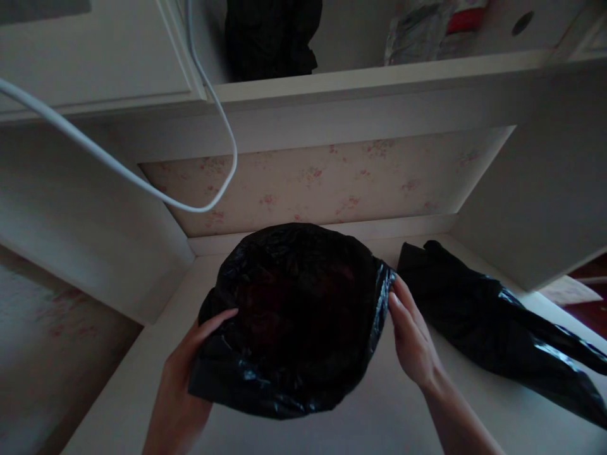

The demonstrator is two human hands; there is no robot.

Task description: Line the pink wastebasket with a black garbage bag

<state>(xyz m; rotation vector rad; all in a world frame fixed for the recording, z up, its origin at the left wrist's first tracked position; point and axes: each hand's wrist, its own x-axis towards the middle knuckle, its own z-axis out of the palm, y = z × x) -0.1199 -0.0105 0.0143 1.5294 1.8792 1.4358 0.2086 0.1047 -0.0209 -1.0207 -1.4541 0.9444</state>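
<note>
White cable [142,183] loops across the upper left of the frame. Lower left, the left hand [183,385] grips the black plastic bag [294,316] at centre on the worktop [142,392], fingers spread over its edge. The right hand [412,335] pinches the bag's right rim. A second black bag [497,322] lies at lower right.
</note>
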